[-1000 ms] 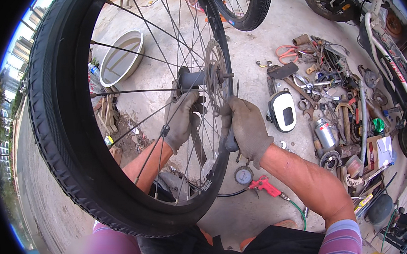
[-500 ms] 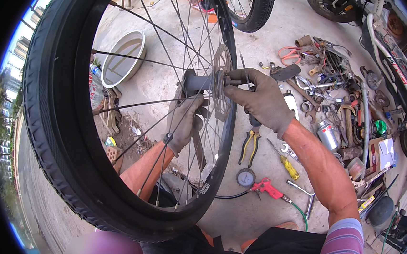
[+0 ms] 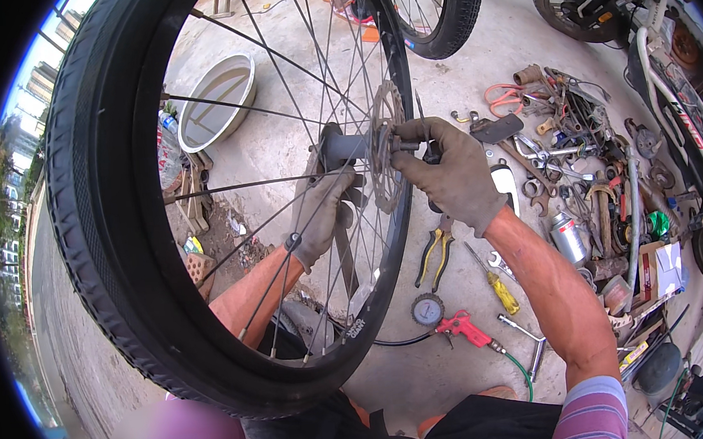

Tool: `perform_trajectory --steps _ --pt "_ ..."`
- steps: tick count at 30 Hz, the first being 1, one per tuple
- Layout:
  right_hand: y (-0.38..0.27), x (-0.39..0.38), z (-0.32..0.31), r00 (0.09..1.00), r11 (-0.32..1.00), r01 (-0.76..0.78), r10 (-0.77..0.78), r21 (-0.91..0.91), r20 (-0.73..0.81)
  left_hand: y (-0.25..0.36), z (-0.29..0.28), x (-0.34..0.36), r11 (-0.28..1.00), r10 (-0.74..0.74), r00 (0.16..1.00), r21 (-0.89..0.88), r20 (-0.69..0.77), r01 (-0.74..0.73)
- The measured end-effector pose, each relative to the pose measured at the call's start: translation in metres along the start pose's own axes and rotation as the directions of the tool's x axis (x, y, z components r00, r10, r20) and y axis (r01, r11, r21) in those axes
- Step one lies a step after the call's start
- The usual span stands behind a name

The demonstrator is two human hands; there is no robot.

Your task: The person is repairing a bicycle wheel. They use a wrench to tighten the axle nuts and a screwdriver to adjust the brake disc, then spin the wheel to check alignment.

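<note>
A bicycle wheel with a black tyre (image 3: 92, 232) stands tilted in front of me, spokes running to a dark grey hub (image 3: 349, 147). On the hub's right side sits a metal disc brake rotor (image 3: 386, 167). My left hand (image 3: 318, 214), in a grey-brown glove, reaches behind the spokes and is closed around the hub's left end, its fingers partly hidden. My gloved right hand (image 3: 459, 170) pinches the axle end (image 3: 404, 144) just right of the rotor. A thin dark rod (image 3: 419, 107) shows beside these fingers; whether it is held, I cannot tell.
On the concrete lie yellow-and-black pliers (image 3: 433, 258), a yellow screwdriver (image 3: 502, 293), a red air gun (image 3: 464, 329) with a gauge and a pile of tools (image 3: 561, 153). A basin of water (image 3: 217, 102) is beyond the spokes; another wheel (image 3: 455, 13) and a scooter (image 3: 673, 112) stand farther off.
The whole view has shifted slightly. My right fingers have moved a little on the axle end, which shows more clearly now. My left hand stays at the hub.
</note>
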State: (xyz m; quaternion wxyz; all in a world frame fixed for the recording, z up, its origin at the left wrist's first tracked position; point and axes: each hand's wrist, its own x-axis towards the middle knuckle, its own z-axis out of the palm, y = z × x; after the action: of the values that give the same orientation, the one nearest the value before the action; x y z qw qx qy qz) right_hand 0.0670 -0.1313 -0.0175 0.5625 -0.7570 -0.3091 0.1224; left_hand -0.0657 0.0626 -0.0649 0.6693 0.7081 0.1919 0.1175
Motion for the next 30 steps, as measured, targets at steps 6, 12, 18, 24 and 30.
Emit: perform_trajectory --steps 6,12,18,24,30 --pt "0.001 0.003 0.006 0.998 0.998 0.035 -0.032 0.06 -0.051 0.002 0.0 0.001 0.997 -0.049 0.998 -0.061 -0.042 0.046" --pt "-0.003 0.005 -0.004 0.986 0.973 -0.148 0.132 0.178 0.101 0.005 -0.008 0.004 0.975 -0.194 0.981 -0.115 -0.005 0.193" --pt "-0.013 -0.031 -0.004 0.982 0.971 -0.19 0.19 0.144 0.015 -0.003 -0.02 0.011 0.977 -0.21 0.976 0.034 0.052 0.209" --pt "-0.012 -0.051 0.013 0.979 0.988 -0.149 0.143 0.031 0.145 -0.011 -0.017 0.012 0.993 -0.113 0.992 -0.032 0.063 0.115" --pt "-0.009 -0.048 0.013 0.974 0.992 -0.119 0.127 -0.049 0.19 -0.009 -0.016 0.01 0.946 -0.281 0.958 -0.147 0.063 0.288"
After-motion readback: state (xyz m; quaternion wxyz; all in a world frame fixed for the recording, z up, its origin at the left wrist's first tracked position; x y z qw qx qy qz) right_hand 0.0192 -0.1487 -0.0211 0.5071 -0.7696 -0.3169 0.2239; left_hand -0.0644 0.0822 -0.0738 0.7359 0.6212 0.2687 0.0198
